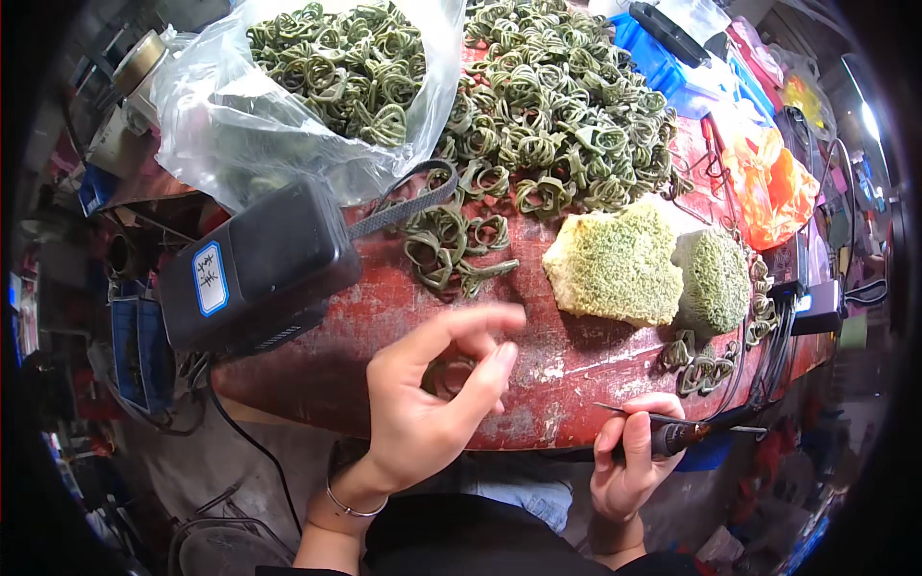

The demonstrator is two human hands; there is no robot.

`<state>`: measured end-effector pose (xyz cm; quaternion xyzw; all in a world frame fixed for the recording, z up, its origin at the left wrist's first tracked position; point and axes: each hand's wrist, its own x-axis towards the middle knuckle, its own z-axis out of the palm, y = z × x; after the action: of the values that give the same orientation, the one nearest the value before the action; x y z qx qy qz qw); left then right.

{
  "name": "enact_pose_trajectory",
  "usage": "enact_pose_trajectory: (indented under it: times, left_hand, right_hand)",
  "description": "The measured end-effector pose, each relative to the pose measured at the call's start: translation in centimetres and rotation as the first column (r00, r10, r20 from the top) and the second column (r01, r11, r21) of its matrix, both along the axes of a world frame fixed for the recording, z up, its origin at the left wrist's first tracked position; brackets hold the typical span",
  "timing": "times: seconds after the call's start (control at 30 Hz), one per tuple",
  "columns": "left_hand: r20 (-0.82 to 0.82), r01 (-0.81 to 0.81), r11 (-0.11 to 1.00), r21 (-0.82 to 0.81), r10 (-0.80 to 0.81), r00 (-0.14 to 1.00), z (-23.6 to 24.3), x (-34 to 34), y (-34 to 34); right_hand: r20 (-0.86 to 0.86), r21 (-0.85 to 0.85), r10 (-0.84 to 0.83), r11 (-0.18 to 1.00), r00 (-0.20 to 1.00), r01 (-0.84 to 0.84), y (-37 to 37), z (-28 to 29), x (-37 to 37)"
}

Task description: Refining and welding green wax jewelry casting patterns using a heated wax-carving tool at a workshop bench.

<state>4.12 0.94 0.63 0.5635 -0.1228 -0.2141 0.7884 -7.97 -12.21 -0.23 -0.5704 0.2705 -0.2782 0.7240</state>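
My left hand (437, 394) is raised over the front edge of the red table, its index finger stretched out and its thumb apart. I see nothing held in it. Just beyond lie a few dried green coiled stems (447, 250). My right hand (634, 461), at the table's front edge, has its fingers closed round a slim dark-handled tool (677, 437). A thin pointed tip sticks out to the left between the fingers, and a metal end points right. Whether these are one tool or two cannot be told. Farther off sits a yellowish block covered in green crumbs (619, 269).
A greenish rounded block (715, 283) stands beside the yellowish one. A big heap of coiled stems (557, 106) covers the table's far side, next to a clear plastic bag (221, 115) of more coils. A black box-shaped device (259, 264), orange bag (768, 187) and cables (768, 350) flank the work area.
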Motion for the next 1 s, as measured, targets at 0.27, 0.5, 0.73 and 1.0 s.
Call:
enact_pose_trajectory:
  times: [0.27, 0.5, 0.73, 1.0]
  left_hand:
    - [0.645, -0.443, 0.625, 0.643, -0.130, 0.753, -0.1, 1.7, -1.5]
    - [0.145, 0.032, 0.948, 0.317, -0.081, 0.986, 0.6, -1.0, -1.0]
    - [-0.042, 0.175, 0.983, 0.057, -0.172, 0.984, -0.6, -1.8, -0.7]
    - [-0.170, 0.129, 0.989, -0.076, -0.141, 0.975, -0.6, -2.0, -1.2]
  right_hand:
    - [-0.014, 0.075, 0.058, 0.996, 0.998, -0.057, -0.7, -0.6, 0.0]
    - [-0.020, 0.121, 0.105, 0.987, 0.994, -0.102, -0.9, -0.3, 0.1]
    - [-0.065, 0.125, 0.232, 0.967, 0.971, -0.223, -1.1, 0.3, -0.1]
    - [-0.115, 0.111, 0.266, 0.961, 0.957, -0.253, -1.1, 0.5, -0.1]
